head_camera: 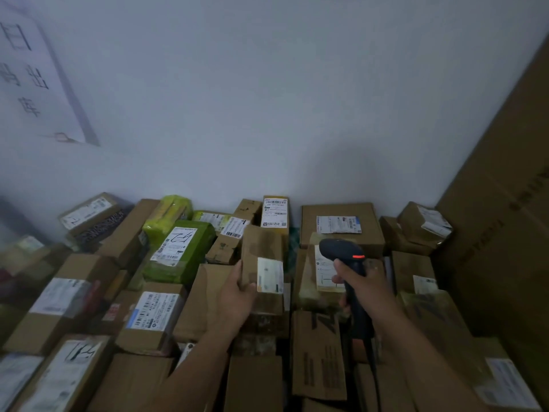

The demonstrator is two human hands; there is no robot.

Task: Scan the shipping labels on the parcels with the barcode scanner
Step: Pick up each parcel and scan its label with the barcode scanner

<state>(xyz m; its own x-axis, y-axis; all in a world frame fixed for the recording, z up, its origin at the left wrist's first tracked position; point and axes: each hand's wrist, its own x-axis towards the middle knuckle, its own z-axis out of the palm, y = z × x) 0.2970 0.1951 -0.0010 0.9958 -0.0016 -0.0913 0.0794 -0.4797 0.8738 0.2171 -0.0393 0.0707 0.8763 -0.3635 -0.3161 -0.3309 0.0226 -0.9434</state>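
Observation:
My right hand (pixel 361 285) grips the handle of a black barcode scanner (pixel 341 251) with a red light on its side; its head points left and down. My left hand (pixel 239 288) holds the left side of a brown cardboard parcel (pixel 261 248) in the middle of the pile, thumb on its front. A white shipping label (pixel 269 275) on that parcel faces me, just left of the scanner head. Behind the scanner another parcel shows a white label (pixel 325 273), partly hidden by the scanner and my hand.
Several cardboard parcels with labels fill the floor against a white wall. Green wrapped parcels (pixel 181 254) lie at centre left. A flat box (pixel 341 224) sits at the back. Tall cardboard (pixel 505 203) leans on the right. A paper sign (pixel 32 75) hangs upper left.

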